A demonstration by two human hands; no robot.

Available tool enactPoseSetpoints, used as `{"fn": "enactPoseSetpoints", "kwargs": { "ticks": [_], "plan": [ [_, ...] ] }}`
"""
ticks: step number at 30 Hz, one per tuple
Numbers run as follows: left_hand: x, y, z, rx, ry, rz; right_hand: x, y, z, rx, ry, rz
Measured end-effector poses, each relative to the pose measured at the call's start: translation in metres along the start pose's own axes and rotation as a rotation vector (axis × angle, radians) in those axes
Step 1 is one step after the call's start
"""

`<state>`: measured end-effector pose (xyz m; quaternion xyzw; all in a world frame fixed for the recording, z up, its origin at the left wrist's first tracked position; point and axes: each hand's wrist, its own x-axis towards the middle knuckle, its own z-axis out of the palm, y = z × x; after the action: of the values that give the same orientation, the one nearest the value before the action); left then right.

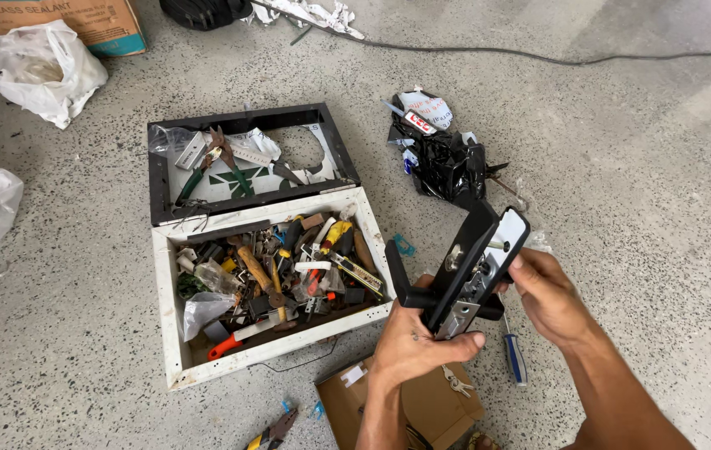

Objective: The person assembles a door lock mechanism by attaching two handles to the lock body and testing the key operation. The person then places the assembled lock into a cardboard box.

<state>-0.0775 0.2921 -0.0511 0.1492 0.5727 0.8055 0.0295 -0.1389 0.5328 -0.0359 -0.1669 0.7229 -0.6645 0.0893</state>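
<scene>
Gripping a black door lock set [468, 271] from below, the left hand [418, 346] is holding it above the speckled floor [622, 167], just right of the open toolbox [174, 333]. The right hand [549, 296] is pinching its upper edge, fingertips probably on the metal mechanism. A loose part could be slipping out and dropping beside the blue-handled screwdriver [514, 354] and the cardboard box [443, 408].
</scene>
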Motion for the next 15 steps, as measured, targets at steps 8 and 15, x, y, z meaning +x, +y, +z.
{"fn": "enactPoseSetpoints", "kwargs": {
  "ticks": [8,15],
  "plan": [
    [0.002,0.01,0.006,-0.07,0.046,-0.042,-0.006,-0.001,-0.007,0.219,0.103,0.196],
    [0.002,0.017,0.01,-0.018,0.082,-0.062,-0.007,0.002,-0.007,0.194,0.046,0.06]
  ]
}}
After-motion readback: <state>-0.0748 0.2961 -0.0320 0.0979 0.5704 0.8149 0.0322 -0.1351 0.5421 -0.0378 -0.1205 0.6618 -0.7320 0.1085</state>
